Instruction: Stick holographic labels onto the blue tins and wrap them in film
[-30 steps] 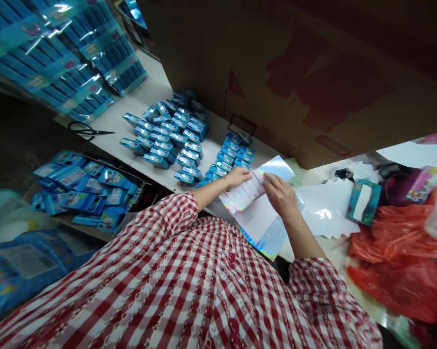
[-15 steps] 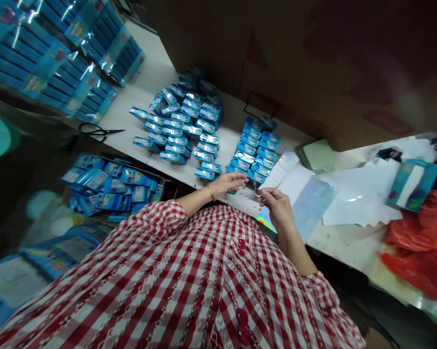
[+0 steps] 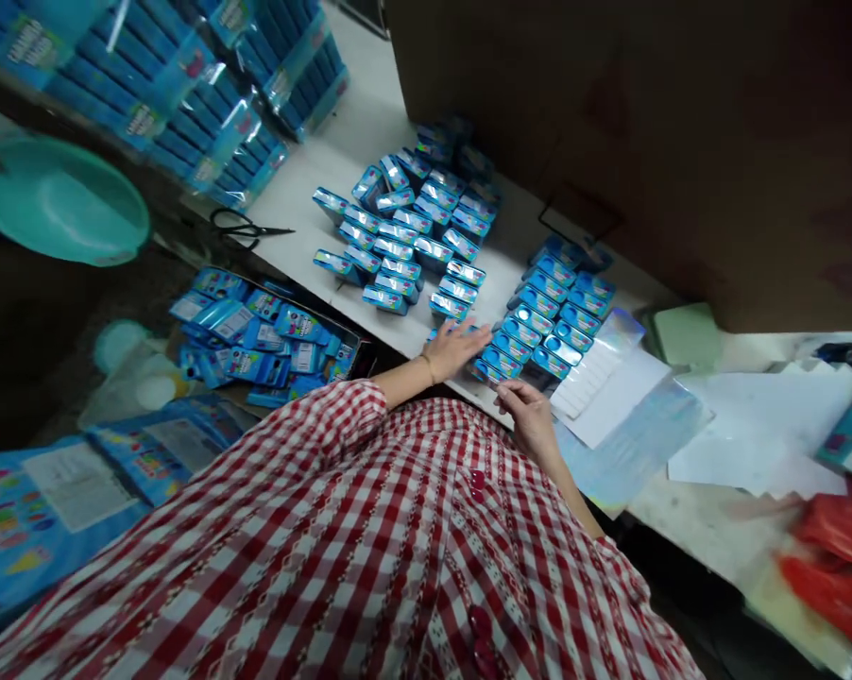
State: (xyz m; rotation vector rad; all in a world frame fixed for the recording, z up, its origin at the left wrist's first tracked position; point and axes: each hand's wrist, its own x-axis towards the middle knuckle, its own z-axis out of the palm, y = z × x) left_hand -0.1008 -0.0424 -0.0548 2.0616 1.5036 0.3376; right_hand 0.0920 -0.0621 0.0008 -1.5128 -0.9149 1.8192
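Note:
My left hand (image 3: 456, 349) lies with its fingers stretched out along the left side of a block of small blue boxes (image 3: 521, 331), close to the table's front edge. The fingertips reach the front boxes; whether they press on them I cannot tell. At the block's front end, my right hand (image 3: 529, 411) has thumb and fingers pinched together. Anything between those fingertips is too small to make out. Right of the boxes lie a sheet of clear stickers (image 3: 587, 373), white paper (image 3: 628, 401) and a shiny bluish sheet (image 3: 635, 453).
Another group of blue boxes (image 3: 412, 236) stands further left. Black scissors (image 3: 246, 229) lie at the table edge. Below is a carton of blue packets (image 3: 256, 345). Wrapped packs (image 3: 157, 104), a green basin (image 3: 64, 203), a large cardboard box (image 3: 610, 142) and red plastic bags (image 3: 841, 548) surround the workplace.
The view has shifted, so the table appears further right. My left hand has come against the front boxes' left side. My right hand has moved nearer to the front of the block.

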